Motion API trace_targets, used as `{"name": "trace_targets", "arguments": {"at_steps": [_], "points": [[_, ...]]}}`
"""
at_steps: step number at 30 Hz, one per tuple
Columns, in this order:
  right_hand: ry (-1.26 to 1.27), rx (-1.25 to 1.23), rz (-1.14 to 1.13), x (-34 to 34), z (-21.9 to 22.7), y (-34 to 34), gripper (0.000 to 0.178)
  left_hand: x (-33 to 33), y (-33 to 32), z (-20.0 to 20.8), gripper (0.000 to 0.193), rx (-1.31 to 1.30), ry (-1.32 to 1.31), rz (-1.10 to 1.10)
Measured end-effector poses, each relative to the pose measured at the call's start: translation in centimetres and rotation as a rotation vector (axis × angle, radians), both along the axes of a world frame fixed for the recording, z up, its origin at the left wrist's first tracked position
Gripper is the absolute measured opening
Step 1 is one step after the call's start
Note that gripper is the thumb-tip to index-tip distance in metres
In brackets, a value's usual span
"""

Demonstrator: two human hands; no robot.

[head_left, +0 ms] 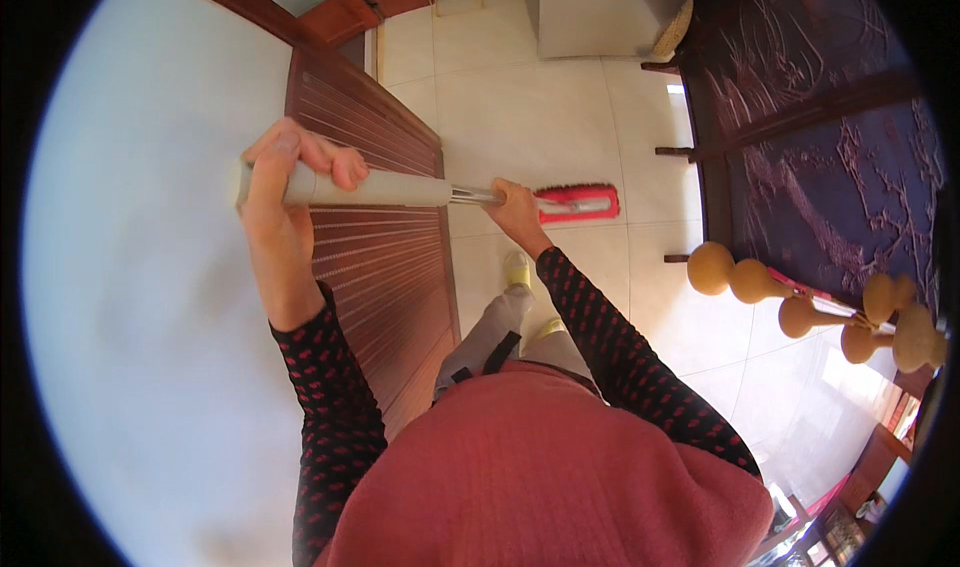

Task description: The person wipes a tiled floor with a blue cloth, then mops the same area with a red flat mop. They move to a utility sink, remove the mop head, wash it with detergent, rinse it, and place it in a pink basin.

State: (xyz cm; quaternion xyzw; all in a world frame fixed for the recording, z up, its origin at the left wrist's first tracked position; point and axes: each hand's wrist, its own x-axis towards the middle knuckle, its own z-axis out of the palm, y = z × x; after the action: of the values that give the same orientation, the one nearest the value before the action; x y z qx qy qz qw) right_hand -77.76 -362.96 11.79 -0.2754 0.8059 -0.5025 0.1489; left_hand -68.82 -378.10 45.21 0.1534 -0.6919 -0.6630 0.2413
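Note:
A flat mop (580,202) with a red-edged head rests on the pale tiled floor ahead of my feet. Its long handle, a thick white grip (400,188) on a thin metal pole, slants up toward the left of the head view. My left hand (290,172) is wrapped round the upper end of the white grip. Lower down, my right hand (516,212) closes round the metal pole, not far above the mop head. The part of the pole inside my right hand is hidden.
Brown slatted wooden panelling (380,257) and a white wall (160,267) run along my left. A dark carved wooden screen (810,167) on short feet stands at right, with several gourds (752,281) beside it. Ahead is a grey box-like piece (610,12). Tiled floor (530,107) lies between.

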Motion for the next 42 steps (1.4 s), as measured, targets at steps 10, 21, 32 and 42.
{"name": "trace_targets", "arguments": {"at_steps": [10,21,32,42], "points": [[-0.145,0.339,-0.201,14.9,-9.4,25.7,0.023,5.6,14.3,-16.1,0.024,0.285,-0.182,-0.093],[0.033,0.534,-0.173,20.7,-5.8,39.1,0.02,14.6,22.8,-16.5,0.038,-0.285,0.079,-0.448],[0.081,0.127,0.193,21.7,2.1,15.0,0.023,23.1,12.5,1.4,0.029,-0.881,0.062,0.527],[0.027,0.133,-0.001,22.6,-4.8,12.9,0.023,21.0,10.6,-2.2,0.038,-0.804,-0.387,0.386]]}}
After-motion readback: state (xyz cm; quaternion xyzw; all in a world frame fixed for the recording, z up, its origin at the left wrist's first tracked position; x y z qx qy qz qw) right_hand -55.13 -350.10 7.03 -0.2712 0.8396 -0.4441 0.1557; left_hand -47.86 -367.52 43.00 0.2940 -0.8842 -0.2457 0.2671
